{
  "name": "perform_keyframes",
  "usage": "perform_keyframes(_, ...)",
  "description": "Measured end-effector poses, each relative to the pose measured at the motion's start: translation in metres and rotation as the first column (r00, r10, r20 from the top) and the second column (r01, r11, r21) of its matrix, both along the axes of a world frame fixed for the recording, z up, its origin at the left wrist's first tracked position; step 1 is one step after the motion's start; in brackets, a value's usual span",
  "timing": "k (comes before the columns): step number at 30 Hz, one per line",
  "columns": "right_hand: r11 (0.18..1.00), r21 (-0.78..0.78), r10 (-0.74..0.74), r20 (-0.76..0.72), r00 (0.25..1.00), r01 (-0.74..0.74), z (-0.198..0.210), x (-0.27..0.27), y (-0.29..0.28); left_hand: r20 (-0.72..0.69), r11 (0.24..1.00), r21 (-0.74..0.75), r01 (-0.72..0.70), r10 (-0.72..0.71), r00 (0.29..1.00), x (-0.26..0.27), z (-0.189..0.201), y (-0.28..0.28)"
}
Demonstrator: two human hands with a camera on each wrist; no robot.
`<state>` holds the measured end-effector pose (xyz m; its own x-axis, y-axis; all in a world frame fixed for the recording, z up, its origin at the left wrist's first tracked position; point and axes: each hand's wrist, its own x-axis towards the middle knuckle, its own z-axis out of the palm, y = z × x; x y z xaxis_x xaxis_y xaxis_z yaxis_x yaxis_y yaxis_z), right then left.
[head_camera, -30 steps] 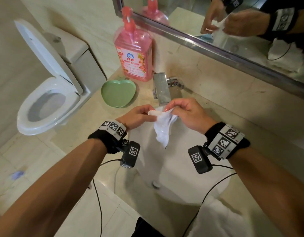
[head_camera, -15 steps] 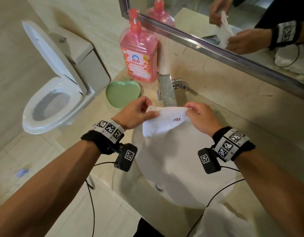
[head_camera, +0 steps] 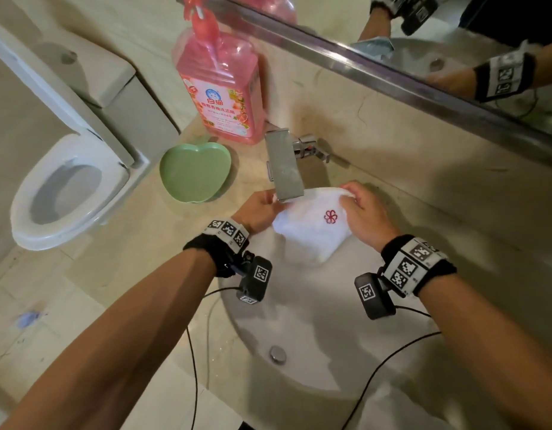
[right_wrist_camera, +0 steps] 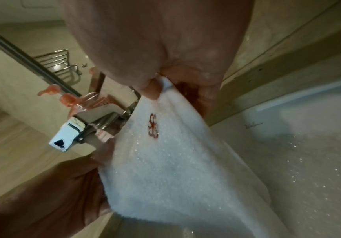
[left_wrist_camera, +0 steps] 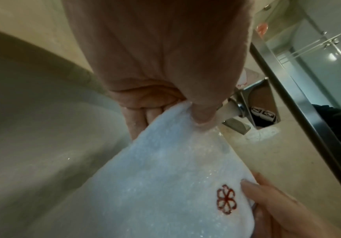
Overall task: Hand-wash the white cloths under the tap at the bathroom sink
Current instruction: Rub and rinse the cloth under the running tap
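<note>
A white cloth (head_camera: 309, 234) with a small red flower mark (head_camera: 330, 216) is stretched between both hands over the white sink (head_camera: 299, 321). My left hand (head_camera: 262, 209) pinches its left top corner, thumb over fingers, as the left wrist view shows on the cloth (left_wrist_camera: 165, 185). My right hand (head_camera: 366, 212) pinches the right top corner, with the cloth (right_wrist_camera: 165, 161) hanging below it. The top edge lies just under the spout of the metal tap (head_camera: 284, 166). I cannot tell whether water runs. Another white cloth (head_camera: 405, 408) lies at the front right.
A pink soap pump bottle (head_camera: 222, 91) stands behind a green apple-shaped dish (head_camera: 195, 172) left of the tap. An open toilet (head_camera: 67, 181) is at the far left. The mirror (head_camera: 423, 41) runs along the wall behind. Wrist cables (head_camera: 194, 367) hang across the sink's front.
The cloth hung bunched between my hands; I have spread it wide by its top corners and carried it back under the tap spout.
</note>
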<state>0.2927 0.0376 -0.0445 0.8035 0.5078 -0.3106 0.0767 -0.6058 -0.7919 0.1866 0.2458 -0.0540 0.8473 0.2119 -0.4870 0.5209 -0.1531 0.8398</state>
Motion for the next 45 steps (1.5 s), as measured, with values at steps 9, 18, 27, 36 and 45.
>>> perform_keyframes(9,0.987,0.161,0.065,-0.394,0.917,0.0,-0.024,0.005,0.014,0.032,0.998,0.048,-0.045,0.044,0.999,-0.012,0.025,0.027)
perform_keyframes(18,0.985,0.147,0.124,-0.283,0.951,-0.085,-0.023,-0.025,0.068,0.085,0.909,0.4,-0.115,0.088,0.992,-0.045,0.045,0.047)
perform_keyframes(27,0.977,0.118,0.202,-0.225,0.953,-0.179,-0.017,-0.024,0.064,-0.282,0.899,0.343,0.272,-0.177,0.943,-0.045,0.012,0.032)
perform_keyframes(36,0.915,-0.193,0.324,-0.168,0.931,-0.353,-0.025,0.003,0.004,-0.029,0.999,0.006,0.053,-0.053,0.998,0.001,-0.006,0.001)
perform_keyframes(45,0.996,-0.084,-0.004,-0.332,0.943,-0.025,-0.03,0.007,-0.013,-0.129,0.846,0.533,0.027,0.049,0.99,0.025,-0.012,-0.009)
